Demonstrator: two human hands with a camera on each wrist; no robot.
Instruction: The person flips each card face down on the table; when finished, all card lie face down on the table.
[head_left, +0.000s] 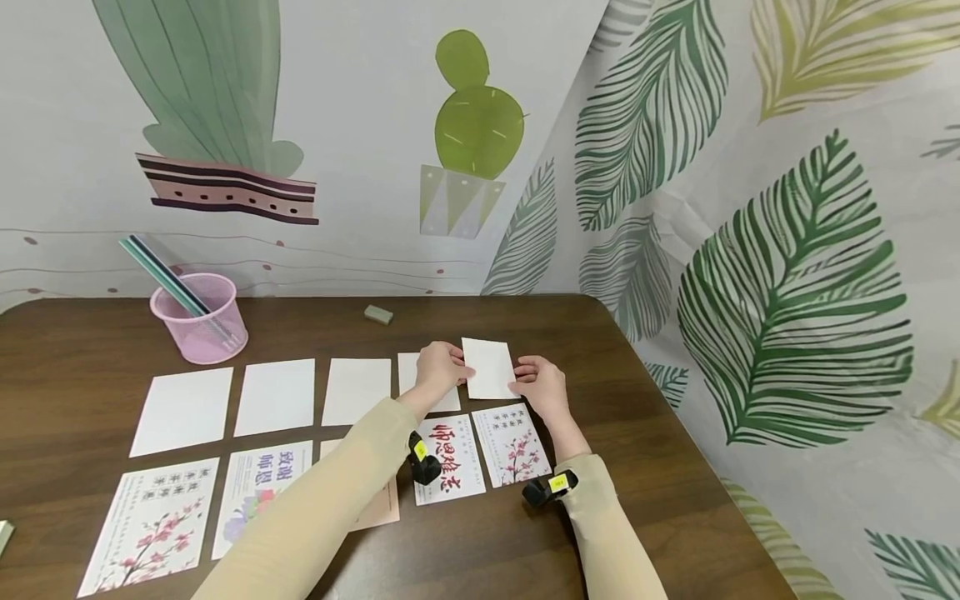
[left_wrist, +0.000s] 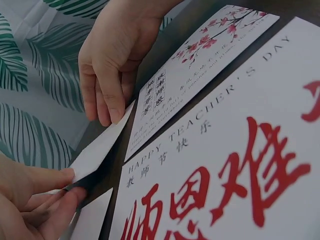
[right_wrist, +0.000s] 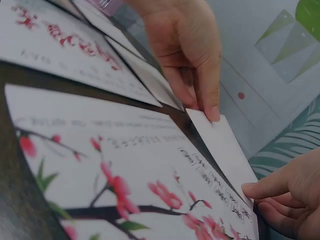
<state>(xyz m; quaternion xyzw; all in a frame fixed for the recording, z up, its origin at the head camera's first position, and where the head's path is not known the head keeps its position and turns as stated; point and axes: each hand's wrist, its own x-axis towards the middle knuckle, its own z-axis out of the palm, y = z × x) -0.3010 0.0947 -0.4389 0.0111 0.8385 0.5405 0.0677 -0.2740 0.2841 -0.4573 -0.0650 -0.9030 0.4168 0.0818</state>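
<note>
A blank white card (head_left: pixel 489 369) is held at the far right end of the upper row. My left hand (head_left: pixel 441 367) pinches its left edge between thumb and fingers. On the opposite edge, my right hand (head_left: pixel 542 385) pinches it the same way. In the left wrist view the card (left_wrist: pixel 102 145) is tilted and its near edge stands off the table. Just below lies a blossom-printed card (head_left: pixel 512 446), beside one with red calligraphy (head_left: pixel 450 458). Another white card (head_left: pixel 429 400) lies partly behind my left hand.
Several blank white cards (head_left: pixel 276 397) lie in a row above printed cards (head_left: pixel 153 525). My left sleeve partly covers a peach card (head_left: pixel 386 507). A pink pen cup (head_left: pixel 213 325) and an eraser-like block (head_left: pixel 378 315) stand at the back of the brown table (head_left: pixel 600 350), near the wall.
</note>
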